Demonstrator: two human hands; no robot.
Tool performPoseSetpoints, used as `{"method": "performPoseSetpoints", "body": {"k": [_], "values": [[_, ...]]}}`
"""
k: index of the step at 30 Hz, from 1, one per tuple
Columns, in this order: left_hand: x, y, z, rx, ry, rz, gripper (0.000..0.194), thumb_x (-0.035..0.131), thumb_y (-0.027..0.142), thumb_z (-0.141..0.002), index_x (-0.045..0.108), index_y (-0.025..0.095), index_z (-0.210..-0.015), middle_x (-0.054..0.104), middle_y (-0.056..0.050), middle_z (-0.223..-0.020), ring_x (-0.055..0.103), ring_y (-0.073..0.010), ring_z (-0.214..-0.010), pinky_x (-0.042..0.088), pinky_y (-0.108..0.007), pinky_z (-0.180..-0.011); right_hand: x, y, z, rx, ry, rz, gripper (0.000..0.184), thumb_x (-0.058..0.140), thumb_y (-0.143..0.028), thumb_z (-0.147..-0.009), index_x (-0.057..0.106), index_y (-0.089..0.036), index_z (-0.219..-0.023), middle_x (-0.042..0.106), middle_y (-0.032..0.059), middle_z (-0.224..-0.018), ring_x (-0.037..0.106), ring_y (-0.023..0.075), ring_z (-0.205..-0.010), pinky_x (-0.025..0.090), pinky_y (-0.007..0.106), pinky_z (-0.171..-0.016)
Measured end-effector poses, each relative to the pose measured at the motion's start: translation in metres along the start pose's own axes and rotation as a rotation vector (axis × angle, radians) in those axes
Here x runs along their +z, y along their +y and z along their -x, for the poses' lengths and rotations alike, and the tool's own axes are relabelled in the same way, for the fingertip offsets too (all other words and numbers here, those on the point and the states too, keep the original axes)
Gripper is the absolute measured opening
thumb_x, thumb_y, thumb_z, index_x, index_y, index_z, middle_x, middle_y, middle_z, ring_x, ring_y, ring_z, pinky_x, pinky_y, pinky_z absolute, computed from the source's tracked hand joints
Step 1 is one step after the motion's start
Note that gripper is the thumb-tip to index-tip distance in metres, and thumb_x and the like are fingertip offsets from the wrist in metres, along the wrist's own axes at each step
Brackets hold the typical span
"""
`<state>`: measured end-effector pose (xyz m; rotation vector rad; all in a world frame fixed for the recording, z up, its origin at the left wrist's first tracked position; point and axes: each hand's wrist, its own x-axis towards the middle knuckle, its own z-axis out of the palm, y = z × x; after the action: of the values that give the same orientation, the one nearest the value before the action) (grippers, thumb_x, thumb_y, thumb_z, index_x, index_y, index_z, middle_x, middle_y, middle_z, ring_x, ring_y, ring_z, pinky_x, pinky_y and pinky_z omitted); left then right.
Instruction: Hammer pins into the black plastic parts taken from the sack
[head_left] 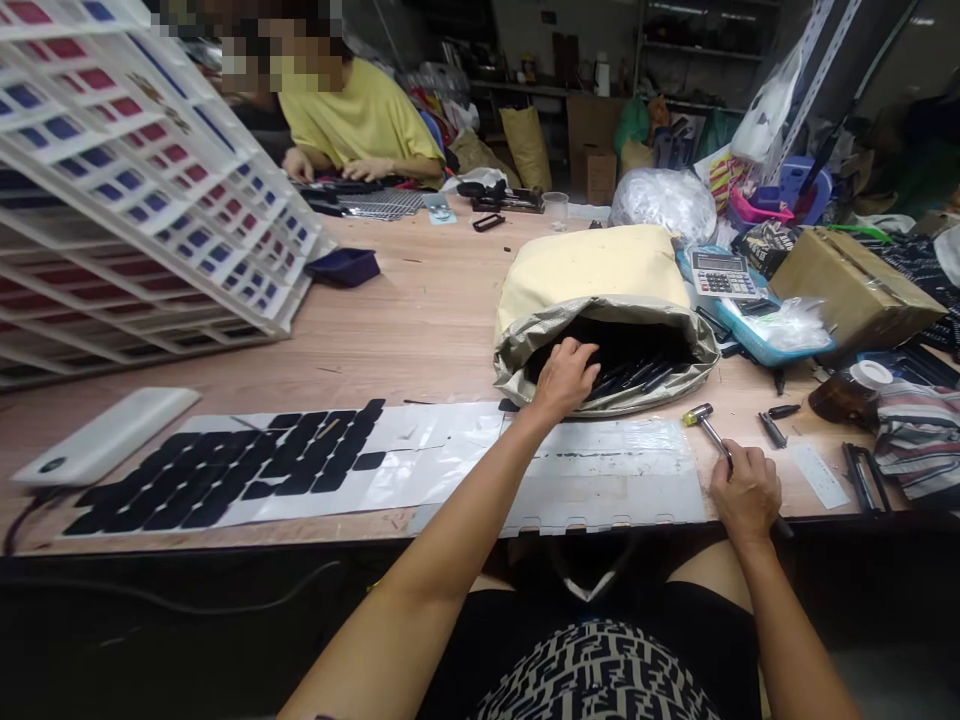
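My left hand (566,378) reaches into the mouth of a cream woven sack (592,265) lying on its side. Its fingers are loosely bent and apart, and I see nothing between them. Slim black parts (637,373) lie inside the sack, just right of that hand; the deeper inside is dark. My right hand (748,492) is closed around the handle of a small hammer (709,430), whose yellow-tipped head rests near the white sheet's right end. The white sheet (600,490) covers the table's front edge below the sack. Rows of flat black pieces (202,480) lie on its left part.
A white plastic crate (247,260) leans at the left, beside a purple tray (345,266) and a white device (109,435). At right are a calculator (724,275), a blue tray (780,345), a cardboard box (855,285) and a jar (847,395). A person in yellow (367,120) works across the table.
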<state>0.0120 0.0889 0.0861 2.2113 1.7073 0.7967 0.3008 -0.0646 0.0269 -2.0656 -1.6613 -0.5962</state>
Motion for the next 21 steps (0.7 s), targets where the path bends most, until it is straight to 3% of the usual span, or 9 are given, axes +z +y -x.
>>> {"method": "performPoseSetpoints", "body": {"k": [4, 6, 9, 14, 18, 21], "values": [[0.019, -0.012, -0.048, -0.029, -0.164, -0.183, 0.038, 0.057, 0.026, -0.091, 0.064, 0.024, -0.128, 0.057, -0.011, -0.134, 0.056, -0.0296, -0.120, 0.048, -0.039, -0.099, 0.001, 0.001, 0.001, 0.015, -0.027, 0.010, 0.025, 0.054, -0.024, -0.091, 0.069, -0.022, -0.111, 0.059, 0.0051, -0.092, 0.045, 0.0187, -0.083, 0.028, 0.032, -0.071], [0.022, -0.014, -0.056, -0.046, -0.202, -0.200, 0.032, 0.059, 0.026, -0.089, 0.069, 0.024, -0.119, 0.057, -0.010, -0.134, 0.056, -0.0289, -0.120, 0.048, -0.036, -0.097, 0.001, 0.000, 0.002, 0.023, -0.033, 0.009, 0.026, 0.054, -0.024, -0.091, 0.069, -0.022, -0.111, 0.059, 0.0053, -0.092, 0.045, 0.0189, -0.083, 0.028, 0.032, -0.072], [0.018, -0.014, -0.049, -0.072, -0.162, -0.161, 0.026, 0.062, 0.028, -0.088, 0.071, 0.024, -0.112, 0.061, -0.009, -0.127, 0.059, -0.0277, -0.111, 0.049, -0.036, -0.091, 0.001, 0.000, 0.002, 0.029, -0.036, 0.003, 0.026, 0.052, -0.024, -0.091, 0.068, -0.022, -0.112, 0.058, 0.0055, -0.092, 0.045, 0.0192, -0.084, 0.028, 0.032, -0.072], [0.005, -0.014, 0.018, 0.099, -0.030, 0.065, 0.019, 0.067, 0.031, -0.087, 0.073, 0.022, -0.102, 0.066, -0.006, -0.099, 0.055, -0.0241, -0.100, 0.046, -0.037, -0.091, 0.001, 0.000, 0.003, 0.023, -0.038, -0.005, 0.026, 0.052, -0.025, -0.091, 0.068, -0.022, -0.112, 0.059, 0.0057, -0.093, 0.044, 0.0191, -0.083, 0.029, 0.033, -0.072], [0.009, -0.017, 0.085, 0.110, -0.147, 0.331, 0.016, 0.071, 0.031, -0.083, 0.073, 0.022, -0.096, 0.068, -0.004, -0.094, 0.055, -0.0226, -0.096, 0.045, -0.036, -0.087, 0.000, 0.000, 0.000, 0.026, -0.049, -0.011, 0.027, 0.052, -0.026, -0.092, 0.069, -0.021, -0.112, 0.059, 0.0070, -0.094, 0.044, 0.0194, -0.083, 0.029, 0.033, -0.071], [0.019, -0.018, 0.111, 0.041, -0.212, 0.382, 0.016, 0.075, 0.030, -0.079, 0.074, 0.023, -0.094, 0.067, -0.004, -0.091, 0.053, -0.0242, -0.097, 0.044, -0.038, -0.088, -0.001, 0.002, -0.004, 0.007, -0.071, -0.020, 0.027, 0.052, -0.026, -0.092, 0.069, -0.020, -0.112, 0.059, 0.0078, -0.093, 0.044, 0.0198, -0.084, 0.029, 0.033, -0.071]]}}
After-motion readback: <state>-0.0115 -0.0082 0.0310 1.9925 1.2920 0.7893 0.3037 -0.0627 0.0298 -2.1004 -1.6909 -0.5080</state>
